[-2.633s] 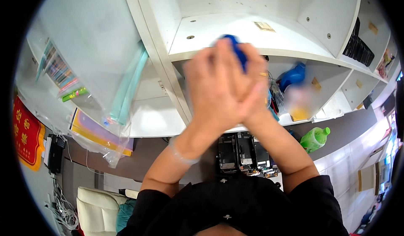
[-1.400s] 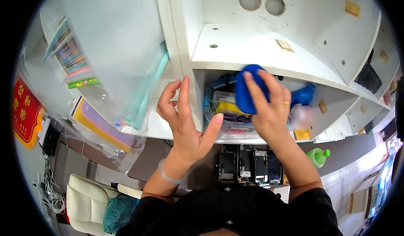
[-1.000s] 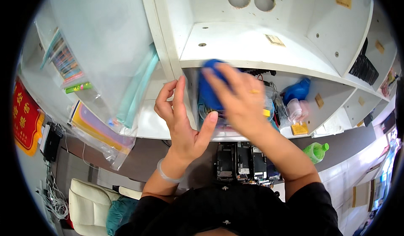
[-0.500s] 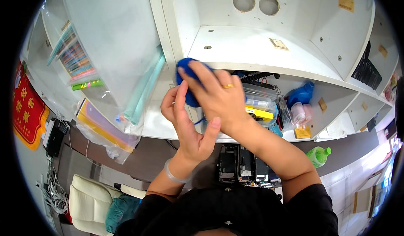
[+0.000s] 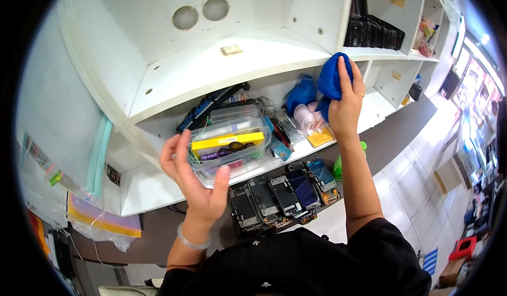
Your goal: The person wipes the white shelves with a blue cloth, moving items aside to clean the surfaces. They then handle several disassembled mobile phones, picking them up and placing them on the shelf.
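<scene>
My right hand (image 5: 346,106) grips a blue cloth (image 5: 331,78) and presses it at the front edge of the white shelf (image 5: 285,45), beside an upright divider. Its fingers lie over the cloth, partly bunched. My left hand (image 5: 198,185), with a pale bangle at the wrist, hangs in the air with fingers apart and holds nothing. Just beyond it, in the lower compartment, is a clear plastic container (image 5: 259,156) with a yellow box (image 5: 227,142) and small items inside. Below the right hand's cloth sit a blue bottle (image 5: 302,92) and a pinkish-white plastic cup (image 5: 304,116).
Several disassembled phones (image 5: 285,195) lie in a row on the dark counter (image 5: 388,124), near my body. A green bottle (image 5: 338,167) stands beside them. Black cases (image 5: 372,32) fill the upper right compartment. Light-green rolls (image 5: 99,156) lean at the left.
My right hand has carried the blue cloth rightward along the shelf edge, away from my left hand. The view has swung right, showing more phones and compartments.
</scene>
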